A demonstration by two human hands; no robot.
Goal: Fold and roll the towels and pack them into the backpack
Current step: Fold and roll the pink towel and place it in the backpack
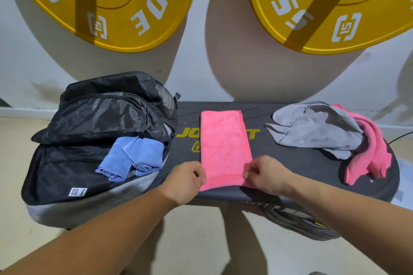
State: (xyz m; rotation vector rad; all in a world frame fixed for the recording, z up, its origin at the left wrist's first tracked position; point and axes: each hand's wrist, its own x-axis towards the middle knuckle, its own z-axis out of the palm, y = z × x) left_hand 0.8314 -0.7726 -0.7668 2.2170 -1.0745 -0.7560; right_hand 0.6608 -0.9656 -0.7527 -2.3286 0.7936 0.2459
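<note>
The left hand [185,182] and right hand [266,174] pinched the near end of a long, fleecy pink towel [224,147]; blue rolls [131,158] lay in the backpack [89,116].

The black board [297,163] has a bare strip between the folded pink towel [223,145] and the grey towel [317,127] heap, and a hand could pass there. A thinner bare strip lies between the pink towel and the backpack [89,118]. The backpack lies open (two blue rolls [145,154] fill its right side), with room left of them.
</note>
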